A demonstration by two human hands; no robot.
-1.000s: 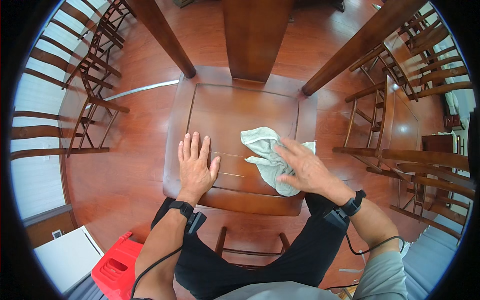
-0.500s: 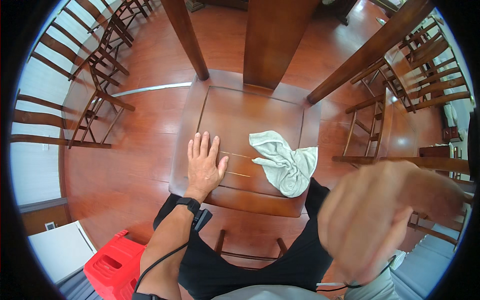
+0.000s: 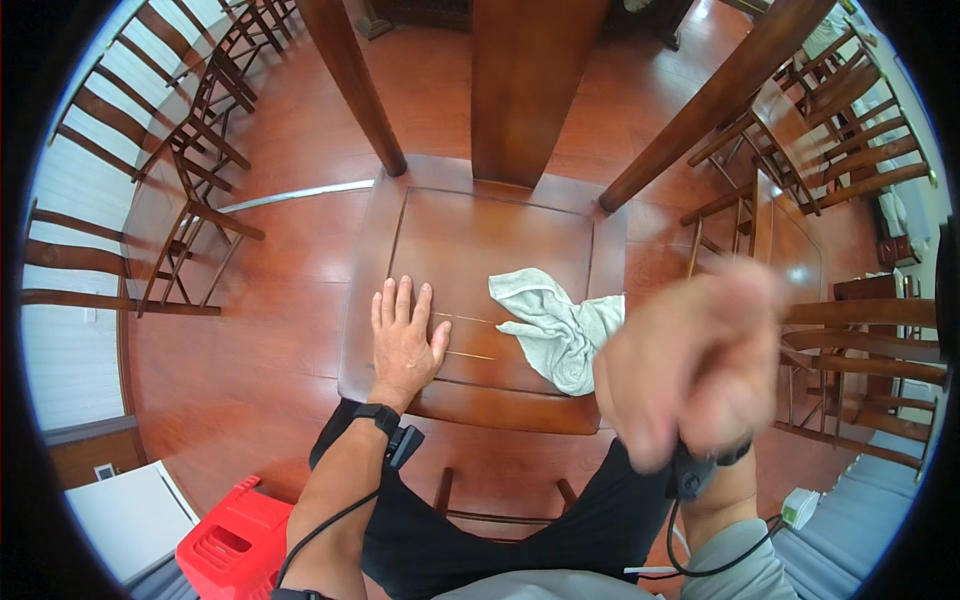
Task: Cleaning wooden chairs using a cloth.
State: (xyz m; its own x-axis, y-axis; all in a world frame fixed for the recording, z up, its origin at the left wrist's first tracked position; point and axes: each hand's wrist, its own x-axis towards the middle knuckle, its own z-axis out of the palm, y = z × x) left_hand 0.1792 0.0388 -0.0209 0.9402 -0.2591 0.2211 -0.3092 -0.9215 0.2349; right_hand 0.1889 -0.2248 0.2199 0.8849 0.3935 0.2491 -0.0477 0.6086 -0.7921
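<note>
My left hand (image 3: 403, 337) lies flat on the left part of a wooden chair seat (image 3: 480, 235), fingers spread and holding nothing. Two thin golden lines (image 3: 470, 355) run across the seat from beside its thumb; whether they are strands or marks I cannot tell. To their right, a crumpled pale grey-green cloth (image 3: 560, 330) rests on the wood. My right hand (image 3: 695, 370) is raised close to the camera, right of the cloth and apart from it. Its fingers look curled but are smeared by motion, so anything in them cannot be made out.
The chair's broad back slat (image 3: 535, 90) and two posts rise at the far edge of the seat. A red plastic basket (image 3: 235, 540) stands at lower left beside a white box-like cabinet (image 3: 130, 530). Wooden chairs (image 3: 190, 205) line the left, with more at right.
My right hand has moved left and turned, bringing its wrist and a dark strapped device into view. My left hand and the cloth keep their places on the seat; the view has shifted slightly.
</note>
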